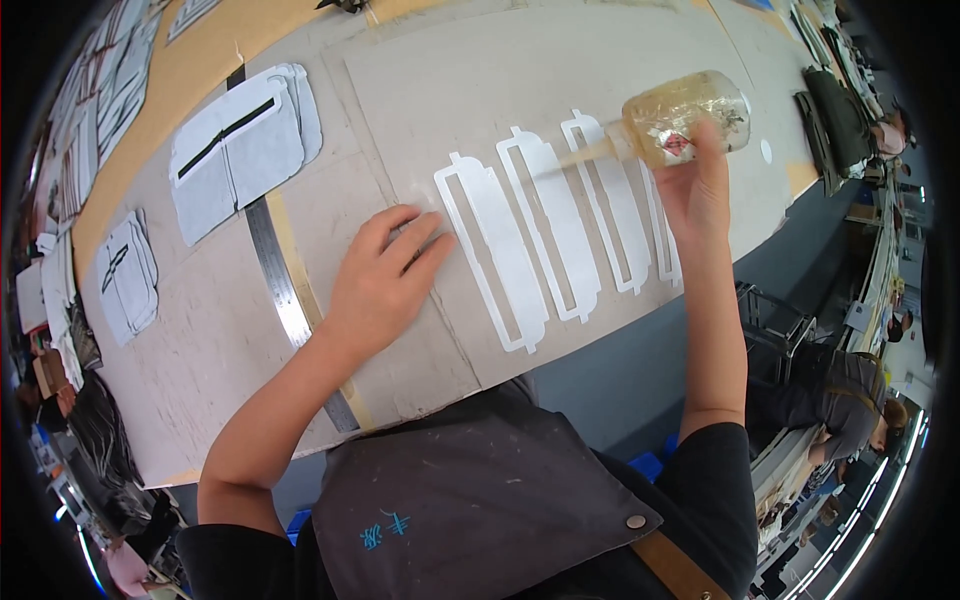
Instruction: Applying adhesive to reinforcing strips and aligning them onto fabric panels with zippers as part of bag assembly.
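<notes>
My right hand (pixel 698 195) is closed around a clear plastic squeeze bottle (pixel 705 105) of yellowish liquid, held tilted so its long nozzle (pixel 588 155) points left. The nozzle's tip is over the second of several flat white cut-out pieces (pixel 565 235), which lie in a row on the grey board. Each piece has a long narrow slot and small end tabs. The rightmost piece (pixel 662 235) is partly hidden by my right forearm. My left hand (pixel 385 275) rests on the board with fingers apart, its fingertips beside the leftmost white piece (pixel 490 240), and holds nothing.
A metal ruler strip (pixel 275 270) runs along the board left of my left hand. Beyond it lie a stack of white panels with a black slit (pixel 235 140) and a smaller stack (pixel 127 285). Dark folded material (pixel 838 120) sits far right; a co-worker (pixel 850 400) bends lower right.
</notes>
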### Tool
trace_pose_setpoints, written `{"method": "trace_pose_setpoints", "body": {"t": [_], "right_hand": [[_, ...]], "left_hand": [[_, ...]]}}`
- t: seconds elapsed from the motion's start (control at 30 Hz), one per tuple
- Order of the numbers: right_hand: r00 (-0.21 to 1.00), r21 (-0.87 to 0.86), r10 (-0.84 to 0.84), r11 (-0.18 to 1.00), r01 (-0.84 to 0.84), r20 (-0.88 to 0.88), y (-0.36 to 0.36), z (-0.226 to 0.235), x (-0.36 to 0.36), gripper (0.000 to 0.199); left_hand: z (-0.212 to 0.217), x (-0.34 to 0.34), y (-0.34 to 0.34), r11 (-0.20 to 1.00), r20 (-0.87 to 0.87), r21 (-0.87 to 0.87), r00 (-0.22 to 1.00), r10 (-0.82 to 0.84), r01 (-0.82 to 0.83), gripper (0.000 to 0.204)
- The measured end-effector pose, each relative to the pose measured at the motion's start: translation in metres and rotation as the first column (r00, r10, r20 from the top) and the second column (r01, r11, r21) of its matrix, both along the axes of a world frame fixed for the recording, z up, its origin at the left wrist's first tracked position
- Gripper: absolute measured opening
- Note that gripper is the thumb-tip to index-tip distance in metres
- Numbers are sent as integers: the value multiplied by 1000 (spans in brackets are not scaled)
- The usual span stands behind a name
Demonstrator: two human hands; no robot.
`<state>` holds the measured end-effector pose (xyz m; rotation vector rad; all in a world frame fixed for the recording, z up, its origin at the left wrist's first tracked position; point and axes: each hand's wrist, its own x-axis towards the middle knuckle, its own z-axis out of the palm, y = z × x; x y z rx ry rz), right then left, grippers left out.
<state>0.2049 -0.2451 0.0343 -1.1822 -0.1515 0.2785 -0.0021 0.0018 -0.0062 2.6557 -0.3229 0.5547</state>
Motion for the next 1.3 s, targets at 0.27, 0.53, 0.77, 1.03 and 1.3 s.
{"method": "trace_pose_setpoints", "body": {"t": [0.27,0.53,0.77,1.03,1.3], "right_hand": [[977,-167,-4,985,41,212,46,-2,20,40],[975,-244,8,969,48,223,45,-1,24,41],[988,-294,8,955,37,152,24,1,5,43],[999,-323,26,946,-11,43,-3,3,-23,44],[1000,-357,15,934,-22,-22,-28,7,-50,44]], "left_hand": [[5,-2,-1,1000,-3,-6,1000,0,0,30],[7,0,-2,1000,2,-20,1000,-12,12,30],[5,2,-2,1000,32,-31,999,0,1,28],[0,1,2,998,24,-56,1000,-18,20,35],[1,3,2,999,49,-23,998,-27,28,34]]}}
